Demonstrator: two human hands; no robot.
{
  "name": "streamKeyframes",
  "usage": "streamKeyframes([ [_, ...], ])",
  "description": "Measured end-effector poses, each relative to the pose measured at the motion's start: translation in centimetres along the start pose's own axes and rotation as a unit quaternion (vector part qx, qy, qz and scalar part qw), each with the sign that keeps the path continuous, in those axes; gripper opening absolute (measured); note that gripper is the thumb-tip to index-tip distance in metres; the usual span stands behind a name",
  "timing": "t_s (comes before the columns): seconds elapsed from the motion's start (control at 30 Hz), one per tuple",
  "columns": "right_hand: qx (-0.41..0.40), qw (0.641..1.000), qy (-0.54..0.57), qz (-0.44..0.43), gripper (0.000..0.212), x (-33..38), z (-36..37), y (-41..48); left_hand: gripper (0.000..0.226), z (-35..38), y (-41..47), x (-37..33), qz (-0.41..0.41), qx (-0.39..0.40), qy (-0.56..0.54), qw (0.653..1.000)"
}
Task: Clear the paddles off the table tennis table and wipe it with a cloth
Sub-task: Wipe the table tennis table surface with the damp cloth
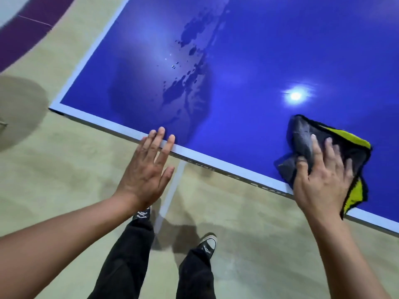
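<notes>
Both hands at the near edge of the table tennis table, cloth down on it.

Head cam: left hand lies flat and relaxed, fingertips resting on the table's white edge line near its left corner, holding nothing. Right hand presses the grey-and-yellow cloth onto the blue top with spread fingers, further right along that edge. Wet blotches sit deeper in on the table.
</notes>
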State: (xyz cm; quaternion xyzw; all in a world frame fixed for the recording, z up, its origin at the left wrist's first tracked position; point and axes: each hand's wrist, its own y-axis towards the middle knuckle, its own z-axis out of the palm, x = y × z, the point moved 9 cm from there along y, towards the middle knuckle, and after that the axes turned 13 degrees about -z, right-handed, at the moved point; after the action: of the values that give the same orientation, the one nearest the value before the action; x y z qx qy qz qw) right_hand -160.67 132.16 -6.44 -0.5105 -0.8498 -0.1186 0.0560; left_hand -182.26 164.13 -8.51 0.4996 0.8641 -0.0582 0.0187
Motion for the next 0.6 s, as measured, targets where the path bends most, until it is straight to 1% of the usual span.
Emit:
streamKeyframes([
  [0.07,-0.002,0.997,-0.006,-0.071,0.06,4.5,0.7,-0.4,0.069,0.1,0.0,-0.1,0.006,-0.005,0.007,1.0],
  [0.13,-0.008,0.992,0.0,-0.123,0.059,9.3,1.6,-0.6,0.07,-0.2,0.0,-0.2,0.013,-0.017,0.005,1.0],
  [0.2,-0.001,0.988,0.008,-0.154,0.059,14.4,2.8,-0.5,0.067,-0.8,0.3,0.2,0.026,-0.032,-0.008,0.999],
  [0.27,0.009,0.985,0.017,-0.173,0.059,19.5,4.2,-0.3,0.06,-1.8,0.9,0.9,0.052,-0.043,-0.048,0.997],
  [0.33,0.018,0.982,0.03,-0.184,0.059,24.1,5.5,0.1,0.056,-3.0,1.5,1.9,0.08,-0.055,-0.097,0.991],
  [0.43,0.021,0.98,0.048,-0.193,0.058,29.0,6.9,1.2,0.053,-4.5,3.1,4.9,0.084,-0.068,-0.115,0.987],
  [0.5,0.018,0.984,0.044,-0.173,0.059,30.2,7.6,1.6,0.05,-4.9,4.5,7.5,0.073,-0.07,-0.107,0.989],
  [0.6,0.017,0.99,0.026,-0.134,0.062,30.8,7.9,2.3,0.048,-5.2,6.7,11.2,0.059,-0.048,-0.093,0.993],
])
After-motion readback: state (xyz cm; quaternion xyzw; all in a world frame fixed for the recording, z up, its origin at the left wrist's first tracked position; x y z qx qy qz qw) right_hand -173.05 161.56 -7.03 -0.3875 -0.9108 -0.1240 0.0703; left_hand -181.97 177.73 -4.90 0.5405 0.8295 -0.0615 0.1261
